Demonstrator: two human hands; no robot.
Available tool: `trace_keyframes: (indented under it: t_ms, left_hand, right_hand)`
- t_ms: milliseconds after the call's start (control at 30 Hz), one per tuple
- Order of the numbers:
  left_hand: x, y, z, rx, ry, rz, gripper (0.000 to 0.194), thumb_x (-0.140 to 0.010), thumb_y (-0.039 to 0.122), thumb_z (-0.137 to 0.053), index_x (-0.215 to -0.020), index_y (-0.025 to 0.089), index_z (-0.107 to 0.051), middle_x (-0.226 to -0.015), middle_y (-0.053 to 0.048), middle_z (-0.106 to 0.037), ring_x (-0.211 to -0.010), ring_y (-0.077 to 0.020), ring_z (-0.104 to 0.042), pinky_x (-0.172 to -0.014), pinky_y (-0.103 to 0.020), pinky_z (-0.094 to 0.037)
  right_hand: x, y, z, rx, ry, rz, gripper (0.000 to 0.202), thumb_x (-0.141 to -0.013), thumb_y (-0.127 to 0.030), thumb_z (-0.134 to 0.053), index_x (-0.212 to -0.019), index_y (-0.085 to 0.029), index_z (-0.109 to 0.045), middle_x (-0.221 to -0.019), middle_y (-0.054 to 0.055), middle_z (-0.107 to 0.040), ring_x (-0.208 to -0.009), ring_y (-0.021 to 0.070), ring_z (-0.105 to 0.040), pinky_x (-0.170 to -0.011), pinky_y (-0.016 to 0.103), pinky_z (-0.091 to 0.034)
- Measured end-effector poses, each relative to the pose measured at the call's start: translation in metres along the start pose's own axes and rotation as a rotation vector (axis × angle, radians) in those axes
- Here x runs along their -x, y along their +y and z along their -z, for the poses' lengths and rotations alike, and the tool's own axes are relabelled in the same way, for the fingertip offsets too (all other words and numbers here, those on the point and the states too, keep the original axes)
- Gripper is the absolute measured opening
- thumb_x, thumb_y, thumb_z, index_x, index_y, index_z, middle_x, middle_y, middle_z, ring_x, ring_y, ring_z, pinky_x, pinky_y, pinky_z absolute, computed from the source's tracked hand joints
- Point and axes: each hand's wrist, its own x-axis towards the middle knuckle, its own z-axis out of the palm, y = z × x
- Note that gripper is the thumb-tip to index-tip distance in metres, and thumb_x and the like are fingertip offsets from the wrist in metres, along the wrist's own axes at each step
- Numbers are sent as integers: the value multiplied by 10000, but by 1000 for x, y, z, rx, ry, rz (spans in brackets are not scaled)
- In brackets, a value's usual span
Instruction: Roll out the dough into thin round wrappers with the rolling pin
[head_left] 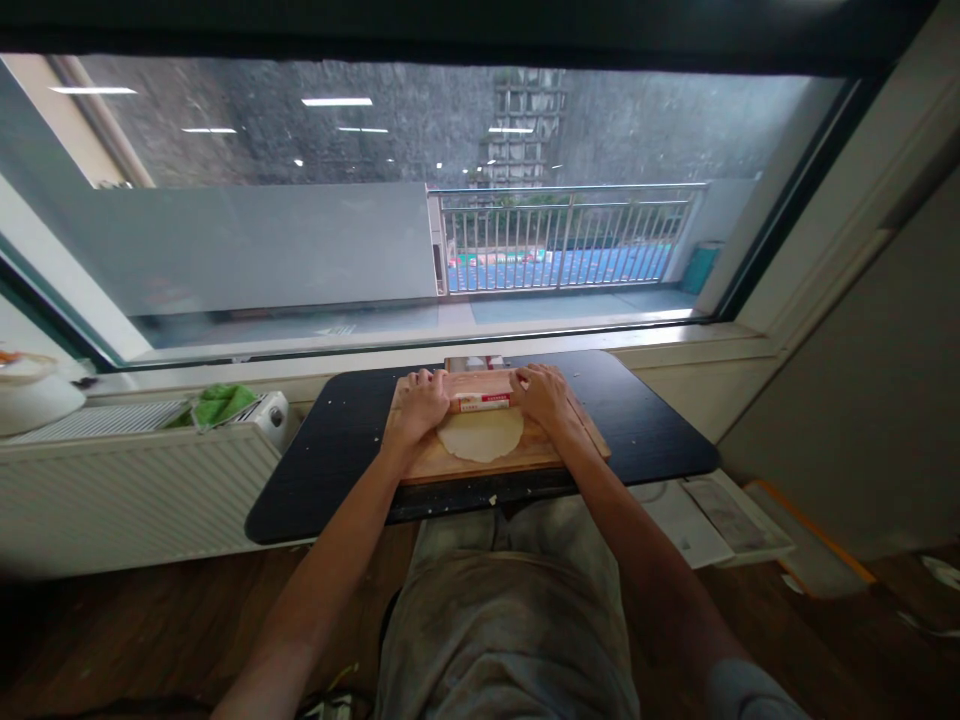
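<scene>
Rolling pin [480,388], labelled; long axis left to right, one end under each grip: my left hand [424,401] and right hand [541,393] grasping, neither nearer. Dough sheet [480,437]: bodyward of it, on wooden board [431,464], black tabletop [652,425] beneath.

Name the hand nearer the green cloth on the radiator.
Left. The left hand is right of the green cloth, at one end of the rolling pin; the right hand is farther right, at the other.

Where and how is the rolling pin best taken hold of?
Likely both ends of the rolling pin, from above: it lies crosswise on the board, long and round, left hand at one end, right hand at the other.
</scene>
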Motion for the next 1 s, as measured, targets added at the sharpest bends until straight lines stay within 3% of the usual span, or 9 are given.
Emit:
trace_keyframes:
  t_ms: [67, 200, 300, 500, 700, 833, 933, 1000]
  left_hand:
    - [0, 0, 3, -44, -14, 3, 497, -1111, 358, -371, -1511, 129, -557, -1428, -245, -628, -1337, -405, -556, -1126, -555, -452]
    - [-10, -2, 4, -63, -36, 11, 612, -1112, 398, -328, -1663, 137, -382, -1554, -252, -549, -1409, -405, -517, -1118, -553, -471]
    - [-26, -7, -1, -55, -32, 2, 633, -1099, 392, -317, -1687, 158, -341, -1584, -250, -522, -1422, -413, -514, -1084, -563, -497]
    - [-57, -11, -11, -34, -28, 44, 652, -1054, 316, -357, -1690, 172, -365, -1613, -258, -508, -1495, -434, -463, -1143, -631, -454]
    - [-74, -9, -14, 38, -75, 99, 657, -1027, 289, -368, -1670, 156, -397, -1614, -262, -512, -1510, -436, -454, -1172, -653, -427]
    - [-73, -10, -14, 38, -89, 85, 644, -1032, 356, -419, -1644, 156, -435, -1617, -268, -499, -1499, -449, -452, -1173, -659, -422]
    - [-64, -13, -13, 12, -79, 22, 594, -1041, 413, -462, -1583, 177, -508, -1586, -258, -508, -1463, -445, -472, -1163, -637, -433]
    - [-56, -15, -11, 2, -81, -8, 549, -1054, 364, -432, -1570, 198, -522, -1563, -242, -519, -1438, -428, -486, -1148, -613, -446]
  right_hand:
    - [-1, 3, 0, 84, -48, -90, 401, -1120, -348, -457, -1113, -195, -827, -1210, 144, -802, -1160, 279, -679, -1086, 376, -438]
    - [0, 3, 0, 157, -139, -113, 453, -1132, -344, -377, -1196, -179, -794, -1282, 179, -757, -1226, 310, -620, -1095, 415, -427]
    - [2, -1, 4, 190, -156, -144, 461, -1142, -359, -344, -1261, -190, -755, -1319, 177, -721, -1225, 314, -596, -1048, 418, -446]
    - [2, -4, 12, 237, -200, -95, 461, -1142, -344, -320, -1332, -175, -704, -1357, 201, -678, -1243, 332, -554, -1046, 446, -444]
    - [-6, -5, 11, 199, -221, -178, 457, -1147, -367, -318, -1352, -199, -690, -1391, 182, -665, -1290, 327, -547, -1064, 441, -441]
    - [-7, -1, 8, 179, -218, -178, 428, -1139, -378, -360, -1356, -211, -689, -1398, 175, -674, -1285, 328, -567, -1049, 437, -456]
    - [-3, 3, 9, 190, -243, -88, 417, -1134, -377, -391, -1339, -201, -709, -1393, 189, -687, -1282, 330, -584, -1065, 443, -450]
    - [1, 3, 11, 208, -261, -12, 420, -1132, -382, -408, -1312, -180, -730, -1388, 212, -693, -1294, 346, -590, -1088, 467, -440]
